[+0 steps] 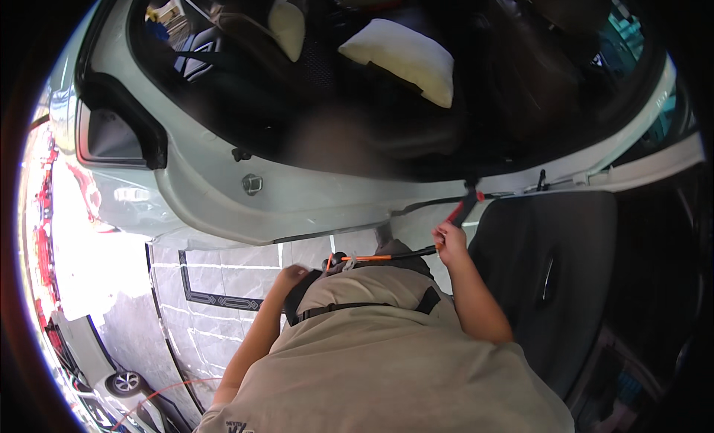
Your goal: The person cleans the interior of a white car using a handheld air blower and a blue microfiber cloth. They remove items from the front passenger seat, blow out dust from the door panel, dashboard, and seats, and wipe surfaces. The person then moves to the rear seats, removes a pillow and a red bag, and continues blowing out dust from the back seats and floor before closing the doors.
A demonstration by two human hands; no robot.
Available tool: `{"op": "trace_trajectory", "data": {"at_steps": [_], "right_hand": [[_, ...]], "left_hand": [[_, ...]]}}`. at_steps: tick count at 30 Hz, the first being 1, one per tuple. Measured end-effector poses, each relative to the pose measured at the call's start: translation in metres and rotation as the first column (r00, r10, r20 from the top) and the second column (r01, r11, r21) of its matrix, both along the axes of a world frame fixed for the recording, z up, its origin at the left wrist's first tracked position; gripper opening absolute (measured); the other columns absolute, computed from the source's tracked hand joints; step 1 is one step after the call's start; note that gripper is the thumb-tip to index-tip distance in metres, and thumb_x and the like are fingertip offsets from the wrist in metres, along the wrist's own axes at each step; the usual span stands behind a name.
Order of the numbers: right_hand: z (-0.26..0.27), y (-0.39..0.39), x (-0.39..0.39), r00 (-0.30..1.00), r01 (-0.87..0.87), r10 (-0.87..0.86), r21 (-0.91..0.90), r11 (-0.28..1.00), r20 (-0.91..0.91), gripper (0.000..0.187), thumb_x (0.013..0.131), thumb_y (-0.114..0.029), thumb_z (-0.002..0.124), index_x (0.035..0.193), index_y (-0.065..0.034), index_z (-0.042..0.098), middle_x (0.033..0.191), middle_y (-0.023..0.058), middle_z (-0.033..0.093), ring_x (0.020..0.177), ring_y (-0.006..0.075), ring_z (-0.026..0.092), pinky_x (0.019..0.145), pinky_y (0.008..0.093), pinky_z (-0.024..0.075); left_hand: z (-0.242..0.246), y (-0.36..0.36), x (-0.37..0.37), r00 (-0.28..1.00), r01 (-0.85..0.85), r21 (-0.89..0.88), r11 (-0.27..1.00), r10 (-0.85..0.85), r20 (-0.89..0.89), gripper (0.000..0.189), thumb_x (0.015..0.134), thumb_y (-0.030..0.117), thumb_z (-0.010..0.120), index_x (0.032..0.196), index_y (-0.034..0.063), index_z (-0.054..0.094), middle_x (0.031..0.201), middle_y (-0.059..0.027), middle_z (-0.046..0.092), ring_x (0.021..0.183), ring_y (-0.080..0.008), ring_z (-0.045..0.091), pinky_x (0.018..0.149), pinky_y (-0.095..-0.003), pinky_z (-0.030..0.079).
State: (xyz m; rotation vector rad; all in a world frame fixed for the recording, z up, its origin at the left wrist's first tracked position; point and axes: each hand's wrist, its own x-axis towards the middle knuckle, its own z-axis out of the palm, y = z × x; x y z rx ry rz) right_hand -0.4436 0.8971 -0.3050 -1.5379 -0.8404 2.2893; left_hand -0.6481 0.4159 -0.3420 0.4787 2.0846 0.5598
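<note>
My right hand [450, 242] is closed around a red and black hand tool [464, 208], likely an air gun, whose dark end points up at the sill of a white car [312, 204]. From that hand an orange and black hose [365, 258] runs left in front of my waist. Down by my left hip, my left hand [292, 277] touches or hovers over a black pouch [301, 293]; its fingers are partly hidden. The car's doorway faces me, with a pale cushion [410, 56] on the dark seat inside. A blurred patch covers part of the doorway.
An open dark-trimmed door [546, 288] stands close on my right. A metal striker [252, 184] juts from the door frame. Behind me to the left lie a thin orange hose [167, 387] on grey tiles [234, 274] and another white car [120, 380].
</note>
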Motion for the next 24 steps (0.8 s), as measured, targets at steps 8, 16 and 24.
{"op": "trace_trajectory", "data": {"at_steps": [8,16,24], "right_hand": [[0.085,0.017,-0.023,0.997,0.012,0.010,0.299,0.954,-0.072,0.061,0.107,-0.062,0.044,0.131,-0.0054,0.049,0.105,0.0144,0.070,0.046,0.0117,0.047,0.035,0.0245,0.0309],[0.210,0.034,-0.092,0.867,-0.359,0.496,0.642,0.677,-0.039,0.041,0.111,-0.041,0.046,0.125,-0.0033,0.049,0.109,0.0164,0.071,0.048,0.0047,0.041,0.035,0.0199,0.0295],[0.255,0.071,-0.102,0.875,-0.247,0.483,0.829,0.502,-0.032,0.046,0.110,-0.037,0.047,0.143,-0.0039,0.046,0.104,0.0183,0.073,0.049,0.0059,0.043,0.043,0.0201,0.0309]], "left_hand": [[0.004,-0.177,0.100,0.495,-0.583,-0.613,0.533,0.832,0.252,0.027,0.103,0.027,0.055,0.119,0.0062,0.064,0.100,-0.0133,0.078,0.080,-0.0288,0.075,0.072,-0.0454,0.059],[-0.011,-0.135,0.124,0.493,-0.729,-0.302,0.614,0.778,0.390,0.028,0.103,0.026,0.058,0.119,0.0057,0.066,0.102,-0.0097,0.074,0.082,-0.0238,0.070,0.070,-0.0416,0.055],[-0.001,-0.133,0.131,0.524,-0.767,-0.205,0.608,0.778,0.346,0.030,0.098,0.032,0.064,0.119,0.0107,0.068,0.096,-0.0034,0.070,0.077,-0.0168,0.064,0.068,-0.0359,0.052]]}}
